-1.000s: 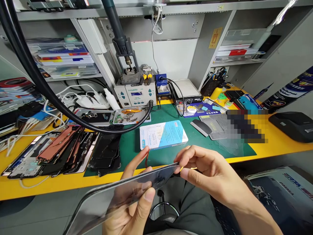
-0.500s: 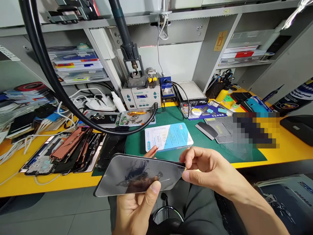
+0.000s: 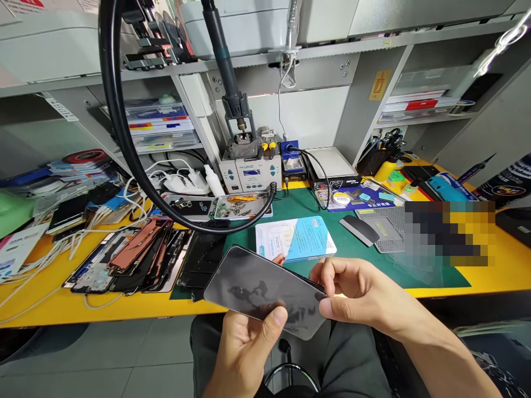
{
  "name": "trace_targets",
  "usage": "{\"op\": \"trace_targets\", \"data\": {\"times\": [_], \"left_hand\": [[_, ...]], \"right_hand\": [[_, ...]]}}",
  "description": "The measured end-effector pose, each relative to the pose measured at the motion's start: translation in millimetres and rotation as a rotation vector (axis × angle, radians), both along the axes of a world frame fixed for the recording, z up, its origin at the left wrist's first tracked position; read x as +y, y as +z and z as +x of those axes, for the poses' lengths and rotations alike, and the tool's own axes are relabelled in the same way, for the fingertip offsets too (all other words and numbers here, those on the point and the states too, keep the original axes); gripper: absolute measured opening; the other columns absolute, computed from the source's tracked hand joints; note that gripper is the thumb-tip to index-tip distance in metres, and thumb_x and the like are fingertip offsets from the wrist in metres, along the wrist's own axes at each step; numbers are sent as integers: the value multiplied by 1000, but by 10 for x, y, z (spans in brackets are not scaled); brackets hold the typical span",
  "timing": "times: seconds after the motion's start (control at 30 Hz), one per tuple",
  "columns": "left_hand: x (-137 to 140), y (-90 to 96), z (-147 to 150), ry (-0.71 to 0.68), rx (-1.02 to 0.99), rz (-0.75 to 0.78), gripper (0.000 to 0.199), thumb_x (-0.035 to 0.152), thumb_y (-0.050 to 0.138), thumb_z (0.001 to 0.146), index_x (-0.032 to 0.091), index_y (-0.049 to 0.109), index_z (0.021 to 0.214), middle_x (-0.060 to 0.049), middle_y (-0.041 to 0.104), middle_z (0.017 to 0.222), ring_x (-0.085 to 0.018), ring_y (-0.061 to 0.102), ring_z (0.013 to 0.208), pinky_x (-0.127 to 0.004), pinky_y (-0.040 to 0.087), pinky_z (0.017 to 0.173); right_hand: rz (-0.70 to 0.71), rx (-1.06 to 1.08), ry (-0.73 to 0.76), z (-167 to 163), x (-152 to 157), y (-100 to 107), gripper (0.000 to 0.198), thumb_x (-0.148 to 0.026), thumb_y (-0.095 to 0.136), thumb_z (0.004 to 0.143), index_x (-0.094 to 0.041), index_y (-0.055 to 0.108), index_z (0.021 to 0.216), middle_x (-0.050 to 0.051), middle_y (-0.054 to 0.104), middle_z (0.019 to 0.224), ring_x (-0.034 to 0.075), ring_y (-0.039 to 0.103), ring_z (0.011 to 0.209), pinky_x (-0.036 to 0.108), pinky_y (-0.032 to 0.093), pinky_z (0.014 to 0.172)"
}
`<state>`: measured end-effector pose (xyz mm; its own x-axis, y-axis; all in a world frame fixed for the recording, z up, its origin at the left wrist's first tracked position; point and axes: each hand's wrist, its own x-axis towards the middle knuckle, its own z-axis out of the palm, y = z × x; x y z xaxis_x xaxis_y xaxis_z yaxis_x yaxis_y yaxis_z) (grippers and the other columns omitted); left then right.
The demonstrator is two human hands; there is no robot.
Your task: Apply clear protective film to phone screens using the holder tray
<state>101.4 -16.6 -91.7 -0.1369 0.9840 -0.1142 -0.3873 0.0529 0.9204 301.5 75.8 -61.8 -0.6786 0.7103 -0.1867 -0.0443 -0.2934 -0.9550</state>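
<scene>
A dark, glossy smartphone (image 3: 265,287) is held tilted above my lap, its reflective face toward me and its right end lower. My left hand (image 3: 251,345) grips it from below, thumb pressed on the near edge of the face and a fingertip showing past the far edge. At the phone's right end, my right hand (image 3: 352,290) pinches the corner between thumb and index finger. Whether a thin film is caught in that pinch I cannot tell. Just beyond the phone lies a white and blue box (image 3: 296,237) on the green mat (image 3: 309,200).
A black cable (image 3: 108,110) loops down across the left. Behind the mat stand a hot-air station (image 3: 251,176) and a flat metal-topped device (image 3: 332,166). Phone frames (image 3: 136,254) are piled at left. A dark curved piece (image 3: 359,230) and a perforated plate (image 3: 384,229) lie right.
The phone has turned so its right end dips lower, and both hands still hold it. The view has shifted, so the bench appears farther right and slightly lower.
</scene>
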Motion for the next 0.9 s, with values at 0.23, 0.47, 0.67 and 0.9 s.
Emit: {"op": "trace_targets", "data": {"times": [0.23, 0.47, 0.67, 0.9], "left_hand": [[109, 106, 67, -58, -133, -124, 23, 35, 77, 85, 16, 74, 98, -8, 77, 92, -21, 71, 83, -32, 56, 75], [274, 85, 133, -127, -275, -73, 32, 25, 74, 71, 20, 72, 103, -7, 75, 103, -29, 68, 106, -44, 58, 87], [316, -15, 117, -57, -381, -32, 23, 16, 67, 65, 21, 69, 87, -5, 74, 102, -27, 66, 108, -43, 56, 90], [-61, 48, -188, 200, -381, -162, 16, 18, 72, 67, 19, 59, 77, -3, 73, 84, -21, 68, 79, -34, 58, 66]], "right_hand": [[-74, -54, -76, -29, 62, 45, 40, -42, 89, 72, -18, 57, 73, -1, 55, 83, 11, 47, 68, 24, 38, 60], [-100, -92, -108, 11, 246, -2, 35, -41, 85, 77, -18, 59, 76, 2, 62, 84, 16, 57, 75, 28, 47, 73], [-176, -59, -120, -97, 337, 47, 33, -39, 88, 76, -16, 63, 75, 3, 67, 87, 15, 59, 74, 27, 49, 71], [-288, 86, -61, -427, 255, 117, 26, -36, 87, 78, -17, 69, 73, 13, 74, 107, 29, 63, 119, 38, 51, 94]]}}
